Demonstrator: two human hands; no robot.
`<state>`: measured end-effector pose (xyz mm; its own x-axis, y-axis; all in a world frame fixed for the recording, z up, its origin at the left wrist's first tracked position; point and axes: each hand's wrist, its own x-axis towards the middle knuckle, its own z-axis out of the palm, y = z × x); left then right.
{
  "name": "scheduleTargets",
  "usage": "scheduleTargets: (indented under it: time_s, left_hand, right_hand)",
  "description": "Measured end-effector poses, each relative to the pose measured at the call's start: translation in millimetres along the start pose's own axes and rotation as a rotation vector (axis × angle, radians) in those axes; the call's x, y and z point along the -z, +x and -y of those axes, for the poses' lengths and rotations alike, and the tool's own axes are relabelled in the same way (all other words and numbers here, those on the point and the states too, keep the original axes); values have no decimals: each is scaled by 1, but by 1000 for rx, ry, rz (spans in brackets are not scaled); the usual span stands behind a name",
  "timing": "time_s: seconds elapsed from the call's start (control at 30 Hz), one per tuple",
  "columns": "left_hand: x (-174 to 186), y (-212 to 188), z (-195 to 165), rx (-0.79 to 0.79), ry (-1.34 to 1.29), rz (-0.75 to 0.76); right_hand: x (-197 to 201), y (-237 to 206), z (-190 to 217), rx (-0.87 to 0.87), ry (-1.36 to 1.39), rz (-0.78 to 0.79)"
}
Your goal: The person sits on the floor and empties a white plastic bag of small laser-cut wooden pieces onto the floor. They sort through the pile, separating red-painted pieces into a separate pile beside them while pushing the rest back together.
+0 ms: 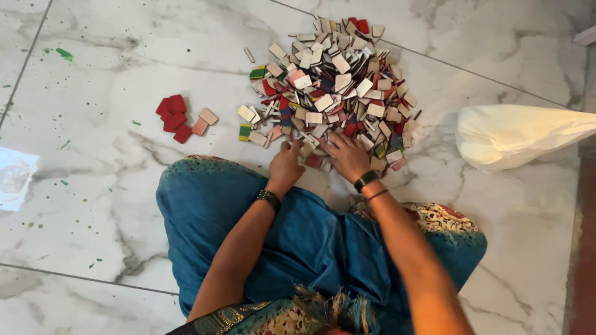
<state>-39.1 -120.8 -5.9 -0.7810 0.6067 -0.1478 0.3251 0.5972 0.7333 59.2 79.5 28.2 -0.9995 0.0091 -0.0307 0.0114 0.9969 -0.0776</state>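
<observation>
Head view, looking down at a person seated on a marble floor (pixel 93 186), white with grey veins and green paint specks.

Hidden or unclear: fingertips of both hands are buried in the near edge of the tile pile (pixel 335 80), so what each touches underneath cannot be made out. The lower tiles in the heap are covered by upper ones. Both arms are cut off at the bottom edge. A pale sheet (pixel 15 177) far left of the pile is cropped by the frame; its kind is unclear.

Left hand (pixel 287 164): palm down, fingers loosely curled onto tiles at the pile's near edge; whether the grip is closed on a tile cannot be told. Dark bangle at the wrist.

Right hand (pixel 347 156): flat, fingers spread apart over tiles at the pile's near edge, pressing rather than clamping. Dark bands at the wrist.

Materials: the tiles are small, thin, flat rectangles with rounded corners, mostly pale wood-coloured faces, others red, blue, pink, green-striped. They lie jumbled and overlapping.

Left of the pile, well apart, sits a small group of red tiles (pixel 174 118) with two pinkish ones beside it. Right of the pile lies a white plastic bag (pixel 515 133), crumpled and bulging, partly cropped.

Blue cloth (pixel 248 211) with patterned trim covers the knees, just below the pile.
</observation>
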Motion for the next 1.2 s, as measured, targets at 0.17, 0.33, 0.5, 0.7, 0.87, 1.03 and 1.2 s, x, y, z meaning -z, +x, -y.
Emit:
scheduleTargets:
  time_s: [0.17, 0.33, 0.5, 0.7, 0.87, 1.03, 1.2]
  left_hand:
    - [0, -2, -1, -27, 24, 52]
    - [-1, -3, -1, -18, 57, 44]
    - [-3, 0, 2, 23, 58, 31]
    - [-2, -1, 6, -35, 39, 10]
    - [-9, 2, 11, -115, -112, -69]
    - [-18, 16, 18, -43, -369, -110]
    - [-16, 20, 15, 292, -1125, 87]
  right_hand:
    - [-3, -31, -35, 110, 92, -85]
    - [17, -34, -62, -86, 165, -248]
    - [37, -30, -64, -347, 327, -263]
    - [38, -26, -62, -470, 93, -223]
    - [20, -20, -45, -340, 359, -357]
    - [7, -9, -18, -259, 66, -377]
    - [12, -8, -16, -213, 516, -309]
